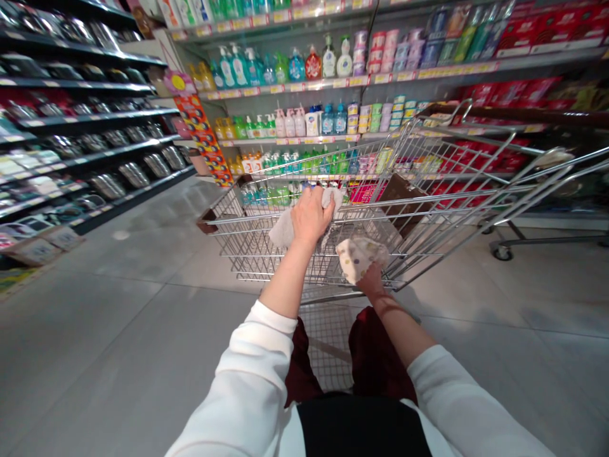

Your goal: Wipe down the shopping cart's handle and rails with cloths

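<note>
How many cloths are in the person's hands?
2: a plain beige fabric cloth under the left hand, and a white polka-dot cloth held by the right hand.

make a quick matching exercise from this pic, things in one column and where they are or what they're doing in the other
1. left hand
2. right hand
3. steel cookware
4. pump bottles

a. on black shelving to the left
b. on pale shelves ahead
c. holding a dotted white cloth
d. on a plain cloth at the wire of the shopping cart

Pairs: 1-d, 2-c, 3-a, 4-b
</note>
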A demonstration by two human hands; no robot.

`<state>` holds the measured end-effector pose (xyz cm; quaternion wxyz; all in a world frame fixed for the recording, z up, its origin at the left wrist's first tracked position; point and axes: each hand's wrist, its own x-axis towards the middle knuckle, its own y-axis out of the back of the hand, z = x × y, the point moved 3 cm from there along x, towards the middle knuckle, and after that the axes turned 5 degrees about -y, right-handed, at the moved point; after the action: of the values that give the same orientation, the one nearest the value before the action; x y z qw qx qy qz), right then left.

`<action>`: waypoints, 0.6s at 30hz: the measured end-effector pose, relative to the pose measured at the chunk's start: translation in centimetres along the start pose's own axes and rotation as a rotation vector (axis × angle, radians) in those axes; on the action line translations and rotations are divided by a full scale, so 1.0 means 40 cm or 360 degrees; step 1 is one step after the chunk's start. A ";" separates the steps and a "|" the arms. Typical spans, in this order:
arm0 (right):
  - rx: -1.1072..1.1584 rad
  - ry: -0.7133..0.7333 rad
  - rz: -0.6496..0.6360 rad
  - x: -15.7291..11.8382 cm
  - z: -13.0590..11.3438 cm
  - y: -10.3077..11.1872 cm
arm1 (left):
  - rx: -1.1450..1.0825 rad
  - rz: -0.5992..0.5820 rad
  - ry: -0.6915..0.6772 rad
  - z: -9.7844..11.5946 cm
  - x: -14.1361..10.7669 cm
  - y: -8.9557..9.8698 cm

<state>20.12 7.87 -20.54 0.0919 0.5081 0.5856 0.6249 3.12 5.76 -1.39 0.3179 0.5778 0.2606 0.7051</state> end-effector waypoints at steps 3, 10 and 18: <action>0.0104 -0.0058 -0.0122 -0.040 -0.003 -0.027 | -0.0002 -0.0002 0.0001 0.001 0.000 0.001; 0.0166 -0.0303 0.0062 0.010 -0.019 0.080 | 0.0010 0.0018 0.0001 -0.004 0.002 -0.008; -0.0095 -0.0769 0.0432 0.232 -0.018 0.448 | -0.0029 0.0038 -0.0003 -0.007 0.002 -0.010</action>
<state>23.84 8.68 -0.72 0.1591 0.7133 0.4545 0.5093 2.91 6.08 -1.68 0.3149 0.5786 0.2468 0.7108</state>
